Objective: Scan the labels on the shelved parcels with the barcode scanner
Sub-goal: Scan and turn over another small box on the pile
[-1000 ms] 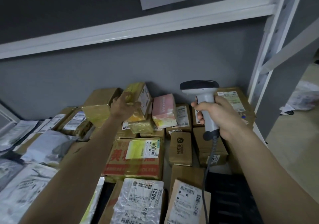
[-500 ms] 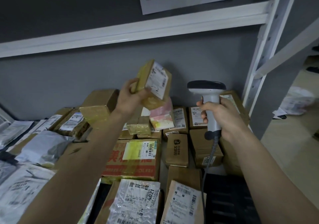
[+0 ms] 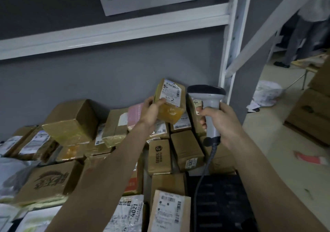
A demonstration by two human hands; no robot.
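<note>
My left hand [image 3: 151, 111] grips a small taped cardboard parcel [image 3: 169, 105] and holds it raised above the pile. Its white label [image 3: 170, 93], hand-marked "3-2", is turned toward the scanner. Just right of the parcel, my right hand [image 3: 221, 122] grips the handle of a grey barcode scanner [image 3: 209, 103]. The scanner's dark head sits level with the label, and its cable [image 3: 201, 174] hangs down. Many cardboard parcels [image 3: 159, 157] and grey mailer bags [image 3: 16, 176] cover the shelf below.
A white shelf beam [image 3: 114, 29] runs overhead and a white upright post [image 3: 230, 35] stands close on the right. A dark crate [image 3: 221, 201] sits at the shelf's front right. Brown boxes [image 3: 314, 113] stand on the floor at right, where a person's legs [image 3: 300, 40] show beyond.
My left hand lifted the small parcel off the pile and carried it right, up beside the scanner head. The scanner hand stayed about where it was.
</note>
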